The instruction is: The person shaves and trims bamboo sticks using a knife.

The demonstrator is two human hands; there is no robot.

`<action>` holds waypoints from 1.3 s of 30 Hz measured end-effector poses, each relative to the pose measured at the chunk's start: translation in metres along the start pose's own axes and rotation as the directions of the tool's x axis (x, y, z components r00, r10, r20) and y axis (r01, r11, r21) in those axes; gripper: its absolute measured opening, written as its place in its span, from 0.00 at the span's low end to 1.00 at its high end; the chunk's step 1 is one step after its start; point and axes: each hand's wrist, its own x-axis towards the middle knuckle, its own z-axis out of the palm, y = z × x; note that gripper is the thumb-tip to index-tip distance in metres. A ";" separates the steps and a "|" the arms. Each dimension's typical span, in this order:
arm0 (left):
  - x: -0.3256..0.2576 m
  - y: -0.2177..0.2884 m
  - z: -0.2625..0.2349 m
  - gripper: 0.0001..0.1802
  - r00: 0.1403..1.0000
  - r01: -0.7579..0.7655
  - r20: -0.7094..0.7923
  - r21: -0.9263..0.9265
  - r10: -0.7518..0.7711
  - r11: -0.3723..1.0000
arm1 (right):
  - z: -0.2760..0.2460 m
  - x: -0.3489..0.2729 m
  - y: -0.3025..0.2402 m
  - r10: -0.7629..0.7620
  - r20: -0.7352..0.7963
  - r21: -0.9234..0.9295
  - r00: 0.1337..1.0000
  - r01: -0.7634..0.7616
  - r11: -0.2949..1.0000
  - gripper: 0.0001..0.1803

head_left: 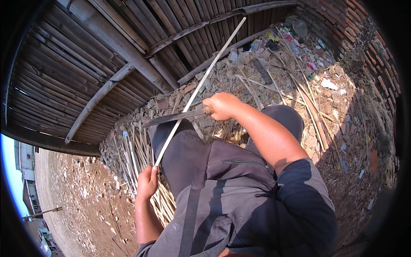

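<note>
Pale stick (202, 81) slants up R; L hand (147, 183) clamped on btm end, R hand (223, 106) on knife (192, 115).

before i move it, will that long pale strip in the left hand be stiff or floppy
The pale strip would probably be fairly stiff, since it runs nearly straight beyond the left hand. It is likely light, being so slender. Gripped near one end, its far tip may swing.
</note>
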 end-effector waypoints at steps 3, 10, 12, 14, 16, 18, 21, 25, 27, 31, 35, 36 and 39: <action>0.004 0.013 -0.003 0.23 0.996 0.032 0.077 0.011 -0.033 0.999 | -0.001 0.009 0.037 0.272 -0.054 0.218 0.961 -0.254 0.942 0.16; 0.023 -0.014 -0.020 0.21 0.921 0.301 0.347 -0.339 -0.180 0.891 | -0.008 0.011 0.001 0.181 -0.093 0.166 0.979 -0.164 0.972 0.16; 0.026 -0.012 -0.026 0.22 0.881 0.357 0.447 -0.417 -0.154 0.836 | -0.010 0.014 0.005 0.099 0.004 0.121 0.995 -0.099 0.988 0.16; 0.035 -0.013 -0.019 0.23 0.870 0.382 0.476 -0.482 -0.131 0.788 | -0.009 0.027 0.041 0.267 0.032 0.263 0.963 -0.266 0.927 0.18; 0.035 -0.009 -0.012 0.23 0.878 0.377 0.453 -0.450 -0.157 0.810 | -0.003 0.024 0.052 0.293 -0.036 0.322 0.956 -0.266 0.909 0.19; 0.037 -0.011 -0.012 0.23 0.856 0.416 0.492 -0.469 -0.160 0.779 | -0.004 0.016 0.046 0.418 -0.018 0.248 0.908 -0.401 0.882 0.19; 0.033 -0.022 -0.017 0.23 0.828 0.459 0.539 -0.498 -0.152 0.736 | 0.001 0.014 0.020 0.301 -0.083 0.270 0.950 -0.270 0.924 0.19; 0.024 -0.032 -0.019 0.21 0.817 0.466 0.566 -0.534 -0.111 0.706 | 0.010 0.012 0.006 0.100 -0.110 0.060 0.989 -0.094 0.994 0.19; 0.023 -0.033 -0.019 0.20 0.804 0.497 0.580 -0.539 -0.128 0.680 | 0.007 0.014 0.029 0.283 0.007 0.138 0.959 -0.282 0.950 0.19; 0.022 -0.018 -0.022 0.19 0.804 0.512 0.565 -0.502 -0.184 0.697 | 0.004 0.007 0.066 0.545 -0.257 0.333 0.798 -0.456 0.825 0.19; 0.016 -0.017 -0.021 0.19 0.868 0.418 0.445 -0.418 -0.220 0.806 | -0.001 0.002 0.058 0.508 -0.253 0.351 0.823 -0.411 0.841 0.23; 0.017 -0.030 -0.016 0.18 0.915 0.308 0.373 -0.398 -0.155 0.864 | -0.001 0.002 0.050 0.465 -0.314 0.311 0.827 -0.373 0.874 0.22; 0.015 -0.007 -0.006 0.15 0.984 0.121 0.163 -0.342 -0.068 0.932 | -0.007 0.001 0.036 0.306 -0.156 0.271 0.939 -0.258 0.928 0.17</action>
